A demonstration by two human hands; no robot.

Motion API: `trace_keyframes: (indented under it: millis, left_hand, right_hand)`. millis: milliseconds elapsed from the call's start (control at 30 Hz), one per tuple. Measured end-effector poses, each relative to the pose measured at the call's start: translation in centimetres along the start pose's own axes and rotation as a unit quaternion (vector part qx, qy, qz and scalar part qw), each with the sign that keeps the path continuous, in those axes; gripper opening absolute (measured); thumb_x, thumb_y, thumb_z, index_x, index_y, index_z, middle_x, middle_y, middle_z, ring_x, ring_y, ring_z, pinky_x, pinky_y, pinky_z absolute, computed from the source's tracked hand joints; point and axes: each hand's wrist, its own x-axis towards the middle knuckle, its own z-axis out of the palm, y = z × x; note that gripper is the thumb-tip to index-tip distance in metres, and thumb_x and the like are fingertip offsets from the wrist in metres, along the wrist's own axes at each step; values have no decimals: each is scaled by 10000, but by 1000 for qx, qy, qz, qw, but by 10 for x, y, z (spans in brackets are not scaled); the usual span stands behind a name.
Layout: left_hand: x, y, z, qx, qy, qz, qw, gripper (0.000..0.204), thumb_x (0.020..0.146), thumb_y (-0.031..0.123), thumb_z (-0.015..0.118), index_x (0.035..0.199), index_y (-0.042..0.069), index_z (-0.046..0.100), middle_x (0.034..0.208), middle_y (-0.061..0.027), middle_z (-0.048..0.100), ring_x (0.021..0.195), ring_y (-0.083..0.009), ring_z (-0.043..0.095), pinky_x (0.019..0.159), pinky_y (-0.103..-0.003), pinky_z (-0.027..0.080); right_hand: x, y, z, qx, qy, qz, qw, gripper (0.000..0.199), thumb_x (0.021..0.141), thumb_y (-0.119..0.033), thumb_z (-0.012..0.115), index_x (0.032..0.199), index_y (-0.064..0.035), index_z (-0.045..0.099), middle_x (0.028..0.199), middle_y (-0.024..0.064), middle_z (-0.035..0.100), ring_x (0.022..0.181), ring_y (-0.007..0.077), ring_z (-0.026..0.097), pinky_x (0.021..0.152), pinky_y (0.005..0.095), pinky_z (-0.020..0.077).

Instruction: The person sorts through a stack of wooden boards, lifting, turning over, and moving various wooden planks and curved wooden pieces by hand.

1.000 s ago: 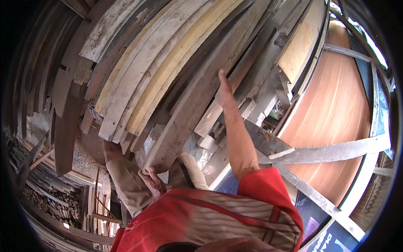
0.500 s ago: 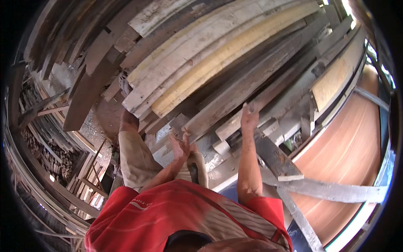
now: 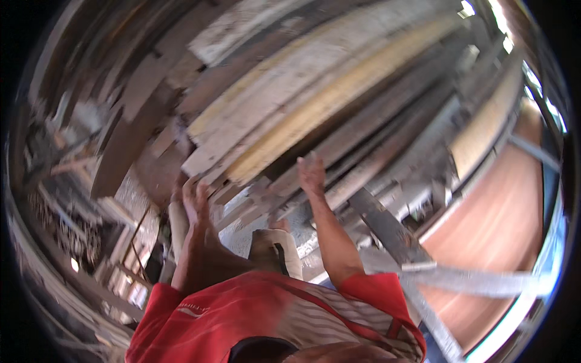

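My left hand point(image 3: 195, 202) reaches up with its fingers stretched and apart, just below the near end of a pale grey-white plank point(image 3: 266, 103). Whether its fingertips touch that plank is too blurred to tell. My right hand point(image 3: 311, 174) is over the dark weathered boards point(image 3: 351, 142), to the right of a yellowish plank point(image 3: 339, 97). Its fingers are extended, and nothing shows in them. The planks lie side by side in a stack, slanting from near left to far right.
A dark short board point(image 3: 387, 227) juts out by my right forearm. Further right, a brown sheet panel point(image 3: 490, 236) sits behind grey bars point(image 3: 478, 279). Another dark plank point(image 3: 124, 145) leans at left, above piled scrap wood point(image 3: 66, 230).
My left hand has moved left and up to the pale plank's end. My right hand has shifted left across the dark boards. The view is now blurred by motion.
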Motion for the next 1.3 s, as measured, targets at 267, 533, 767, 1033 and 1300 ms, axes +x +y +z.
trace_keyframes:
  millis: [267, 533, 767, 1033, 1300]
  left_hand:
    - [166, 71, -1, 183, 30, 195, 963, 322, 936, 280, 618, 1061, -17, 603, 1039, -252, 609, 992, -395, 598, 855, -449, 470]
    - [410, 133, 66, 393, 12, 225, 892, 715, 922, 386, 621, 1434, -28, 342, 1335, -296, 513, 1246, -416, 510, 1021, -482, 424]
    - [446, 160, 125, 414, -50, 306, 856, 929, 852, 357, 707, 1502, -79, 205, 1450, -358, 379, 1362, -464, 380, 1147, -457, 315]
    - [404, 162, 177, 410, -195, 246, 856, 547, 830, 305, 728, 1226, -39, 572, 1122, -299, 632, 1024, -425, 622, 837, -497, 487]
    - [311, 143, 120, 388, 24, 532, 752, 236, 884, 210, 558, 1005, 27, 643, 843, -230, 657, 822, -427, 638, 727, -486, 504]
  right_hand:
    - [28, -123, 13, -13, -30, -57, 998, 735, 882, -259, 699, 1453, 7, 321, 1441, 288, 370, 1354, 414, 370, 1113, 462, 345]
    - [47, -185, 68, 10, -86, -95, 992, 1178, 753, -397, 827, 1543, 14, 54, 1560, 350, 35, 1449, 491, 155, 1193, 487, 212]
    - [58, -180, 60, 1, -38, -154, 987, 1218, 717, -444, 834, 1537, 33, 69, 1530, 405, 22, 1443, 555, 30, 1183, 572, 161]
    - [60, -157, 46, -23, -54, -80, 995, 1213, 715, -374, 852, 1539, 19, 54, 1521, 412, 78, 1432, 561, 100, 1183, 537, 209]
    - [53, -150, 54, 5, -34, -147, 989, 1209, 699, -363, 860, 1546, -2, 76, 1526, 406, 86, 1435, 557, 98, 1184, 528, 210]
